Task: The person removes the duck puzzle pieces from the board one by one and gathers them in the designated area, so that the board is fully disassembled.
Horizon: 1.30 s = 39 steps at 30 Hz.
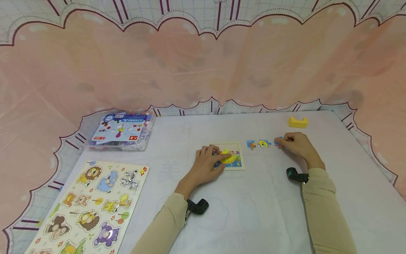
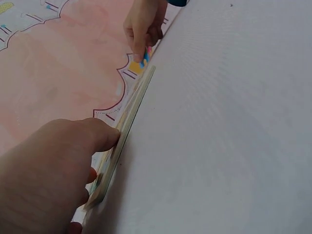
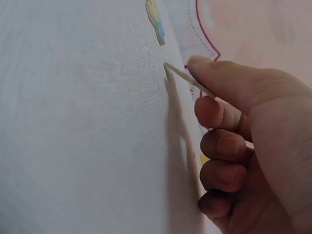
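Observation:
My left hand (image 1: 207,163) rests over the left part of a small wooden jigsaw board (image 1: 241,164), its index finger stretched across the picture and its thumb at the near rim. The board, with a yellow shape among blue and red, lies flat, partly hidden by this hand. My right hand (image 1: 299,146) pinches a thin jigsaw piece (image 3: 187,78) between thumb and index finger, tilted close over the table. Between the hands lie two loose jigsaw pieces, one blue and orange (image 1: 251,144), the other with a yellow arch (image 1: 264,143).
Behind the right hand stands a yellow notched block (image 1: 297,122). A clear plastic case (image 1: 142,143) with a blue-printed label sits at the back left. Nearer on the left lies a large animal puzzle board (image 1: 104,167). A white cloth (image 1: 253,211) covers the table.

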Tool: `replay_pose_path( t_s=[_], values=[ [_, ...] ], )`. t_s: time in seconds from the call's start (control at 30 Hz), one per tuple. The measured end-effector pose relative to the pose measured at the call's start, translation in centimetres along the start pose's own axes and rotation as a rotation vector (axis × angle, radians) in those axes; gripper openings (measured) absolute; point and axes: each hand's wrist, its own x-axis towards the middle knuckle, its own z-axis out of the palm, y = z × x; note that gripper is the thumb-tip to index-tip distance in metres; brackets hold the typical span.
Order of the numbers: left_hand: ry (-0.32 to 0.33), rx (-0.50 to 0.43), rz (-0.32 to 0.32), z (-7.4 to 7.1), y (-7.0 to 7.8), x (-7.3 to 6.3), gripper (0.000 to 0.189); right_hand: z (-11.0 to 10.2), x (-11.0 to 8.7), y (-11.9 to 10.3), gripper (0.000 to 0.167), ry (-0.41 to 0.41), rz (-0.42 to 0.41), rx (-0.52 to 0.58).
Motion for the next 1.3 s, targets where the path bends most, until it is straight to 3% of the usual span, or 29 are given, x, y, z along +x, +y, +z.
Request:
replay_pose_path(
  t_s=[0.3, 0.6, 0.83, 0.93, 1.03, 1.13, 1.3],
  values=[
    [0.035, -0.041, 0.002, 0.1, -0.4, 0.0, 0.034, 0.1, 0.0, 0.1, 0.049, 0.032, -0.002, 0.000],
    [0.030, -0.215, -0.039, -0.1, -1.1, 0.1, 0.037, 0.6, -0.2, 0.6, 0.047, 0.122, -0.015, 0.193],
    [0.096, -0.321, -0.053, -0.6, -1.6, 0.1, 0.035, 1.4, 0.3, -1.1, 0.028, 0.217, -0.159, 0.334],
    [0.142, -0.331, -0.069, -0.6, -1.9, 0.0, 0.035, 1.8, 0.3, -2.2, 0.030, 0.192, -0.169, 0.341],
    [0.162, -0.295, -0.079, -0.7, -2.1, 0.0, 0.038, 2.1, 0.4, -3.1, 0.041, 0.110, -0.143, 0.295],
    [0.133, -0.225, -0.090, -0.8, -2.2, 0.0, 0.046, 2.7, 0.5, -4.0, 0.052, 0.010, -0.143, 0.239],
    [0.037, -0.122, -0.097, -0.9, -2.1, 0.1, 0.064, 3.9, 0.6, -5.5, 0.053, -0.085, -0.246, 0.224]
  ],
)
